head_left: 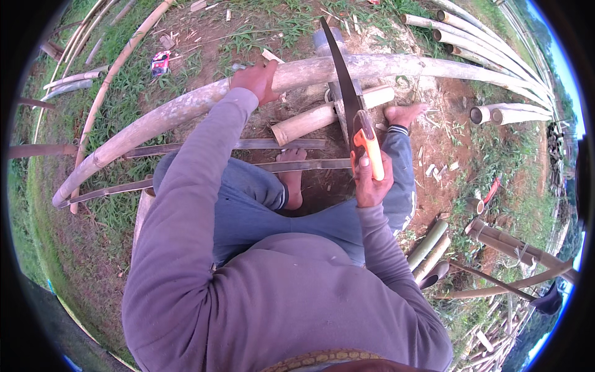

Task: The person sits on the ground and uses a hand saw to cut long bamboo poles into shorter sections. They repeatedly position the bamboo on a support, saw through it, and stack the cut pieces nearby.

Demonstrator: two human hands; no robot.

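Note:
A long bamboo pole (pixel 180 110) runs across in front of me from the lower left to the far right. My left hand (pixel 258 82) is wrapped over it, left of the middle. In my right hand (pixel 374 180) is a handsaw (pixel 344 74), gripped by its orange handle. The dark blade points up and away, crossing the pole to the right of my left hand. Whether its teeth touch the pole I cannot tell. Beneath the pole stands a grey support (pixel 339 108), partly hidden. A short cut bamboo piece (pixel 305 123) lies under the pole, beside that support.
Split bamboo strips (pixel 279 144) lie across near my bare feet. More bamboo poles (pixel 477 37) are stacked at the far right, with short pieces (pixel 427 243) at the near right. A red-handled tool (pixel 493 190) lies on the grass. A small red packet (pixel 160 63) is at the far left.

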